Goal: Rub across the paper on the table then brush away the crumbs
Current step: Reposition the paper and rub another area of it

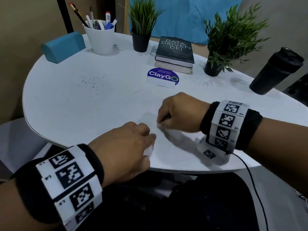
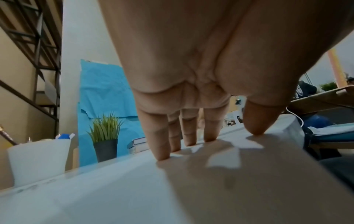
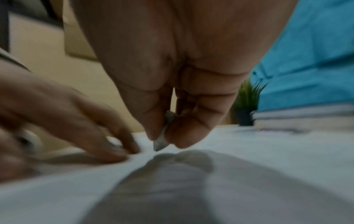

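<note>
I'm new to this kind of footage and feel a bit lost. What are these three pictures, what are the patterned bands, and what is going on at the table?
No machine here: a person works with bare hands. The checkered bands are strapped round both wrists. The top picture comes from a camera on the head, looking down; the other two come from cameras on each wrist, looking along the fingers. The left hand presses straight fingers onto the paper to steady it. The right hand pinches a small eraser whose tip meets the paper. On the white table also lie crumbs, a cup of pens, two potted plants, stacked books, a sticker, a teal box and a dark bottle.
</note>
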Tool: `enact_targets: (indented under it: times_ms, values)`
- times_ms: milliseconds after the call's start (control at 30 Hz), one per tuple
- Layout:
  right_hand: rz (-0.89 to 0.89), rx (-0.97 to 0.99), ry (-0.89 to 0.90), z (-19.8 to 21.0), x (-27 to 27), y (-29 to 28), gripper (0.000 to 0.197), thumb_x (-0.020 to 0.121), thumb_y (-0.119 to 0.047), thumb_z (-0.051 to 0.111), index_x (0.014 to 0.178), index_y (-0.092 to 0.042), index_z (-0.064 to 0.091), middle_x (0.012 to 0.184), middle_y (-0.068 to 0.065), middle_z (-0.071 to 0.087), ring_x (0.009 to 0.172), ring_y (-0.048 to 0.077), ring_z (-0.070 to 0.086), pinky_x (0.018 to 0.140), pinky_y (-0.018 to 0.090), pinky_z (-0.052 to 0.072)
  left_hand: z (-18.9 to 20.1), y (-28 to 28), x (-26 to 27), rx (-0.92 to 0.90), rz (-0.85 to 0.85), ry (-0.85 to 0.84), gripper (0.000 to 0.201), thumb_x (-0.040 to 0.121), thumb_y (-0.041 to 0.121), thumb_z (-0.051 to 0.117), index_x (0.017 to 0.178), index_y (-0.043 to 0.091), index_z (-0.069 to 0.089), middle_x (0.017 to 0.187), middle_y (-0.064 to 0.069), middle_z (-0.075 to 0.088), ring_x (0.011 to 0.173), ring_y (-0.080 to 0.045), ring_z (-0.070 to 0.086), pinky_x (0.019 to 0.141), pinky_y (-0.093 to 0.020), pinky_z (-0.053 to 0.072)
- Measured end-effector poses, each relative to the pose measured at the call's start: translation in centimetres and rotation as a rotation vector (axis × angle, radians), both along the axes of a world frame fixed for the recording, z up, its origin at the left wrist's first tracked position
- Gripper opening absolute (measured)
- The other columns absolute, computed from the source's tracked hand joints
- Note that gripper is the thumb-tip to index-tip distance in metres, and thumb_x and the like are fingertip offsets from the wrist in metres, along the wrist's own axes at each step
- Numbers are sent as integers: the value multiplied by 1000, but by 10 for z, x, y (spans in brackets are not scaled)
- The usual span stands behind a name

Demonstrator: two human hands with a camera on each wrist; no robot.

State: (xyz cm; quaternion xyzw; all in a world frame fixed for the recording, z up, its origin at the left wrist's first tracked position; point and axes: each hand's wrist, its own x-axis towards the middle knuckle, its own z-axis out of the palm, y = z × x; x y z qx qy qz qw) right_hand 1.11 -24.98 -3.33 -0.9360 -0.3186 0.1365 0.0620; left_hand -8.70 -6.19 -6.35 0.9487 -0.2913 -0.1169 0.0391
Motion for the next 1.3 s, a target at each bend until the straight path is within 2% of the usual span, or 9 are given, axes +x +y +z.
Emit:
enact_targets:
  times_ms: [233, 433, 567, 700, 900, 1000, 1100, 1200, 1300]
  values:
    - [-139, -53, -51, 4, 23, -15, 11, 81, -20, 69, 87, -23, 78, 85, -9, 72, 86, 12, 65, 77, 26, 52, -1, -4, -2, 46, -34, 4, 96, 68, 57, -4, 152, 24, 28, 145, 4, 36, 125, -19, 41, 100, -31, 43]
    - [-25, -36, 114, 2, 2, -3, 7, 80, -28, 74, 86, -28, 78, 82, -14, 70, 75, 1, 59, 75, 18, 49, -2, -2, -1, -8, -28, -19, 96, 67, 57, -2, 150, 25, 35, 145, 2, 40, 125, -20, 44, 98, -29, 42]
    - [-148, -89, -45, 4, 24, -14, 7, 81, -25, 72, 86, -22, 77, 85, -8, 72, 85, 12, 64, 77, 27, 52, -1, -5, -2, 46, -46, -28, 101, 65, 56, -8, 156, 24, 22, 151, 3, 32, 130, -19, 39, 102, -27, 37]
    - [21, -78, 66, 3, -5, 1, 8, 82, -28, 72, 88, -27, 77, 85, -14, 69, 76, 1, 56, 76, 20, 47, 1, -2, -2, 7, -27, -3, 73, 86, 57, 12, 152, 29, 27, 149, 7, 31, 131, -16, 36, 104, -28, 38]
    - [-194, -81, -28, 5, 22, -13, 5, 78, -23, 73, 81, -23, 77, 77, -9, 72, 80, 10, 65, 75, 28, 55, -2, -7, -1, 41, -24, -12, 66, 95, 54, 25, 155, 27, 21, 150, 6, 28, 130, -18, 35, 103, -33, 41]
    - [-59, -66, 33, 3, 1, 0, 7, 79, -27, 73, 85, -25, 77, 81, -12, 71, 76, 1, 60, 75, 21, 49, 0, -3, 0, -2, -14, -8, 74, 83, 57, 11, 149, 30, 31, 146, 6, 35, 126, -17, 39, 98, -33, 45]
    - [-110, -27, 128, 3, -1, -5, 4, 79, -27, 75, 82, -26, 78, 70, -16, 69, 62, -8, 58, 68, 17, 48, -2, -6, -2, 15, -6, 9, 66, 93, 54, 23, 155, 29, 23, 150, 7, 29, 132, -16, 34, 103, -30, 40]
    - [-196, -50, 9, 4, 16, -12, 3, 79, -24, 74, 80, -23, 77, 74, -11, 71, 72, 3, 63, 71, 26, 53, -1, -11, -2, 43, -6, 4, 66, 99, 50, 35, 158, 27, 16, 153, 6, 24, 135, -17, 31, 107, -32, 38]
    - [-65, -73, 23, 3, -1, -2, 8, 79, -27, 72, 85, -24, 77, 84, -11, 72, 79, 5, 61, 77, 24, 51, 1, -5, -1, 35, -17, 5, 69, 91, 57, 20, 154, 29, 22, 149, 7, 29, 130, -17, 35, 103, -30, 40]
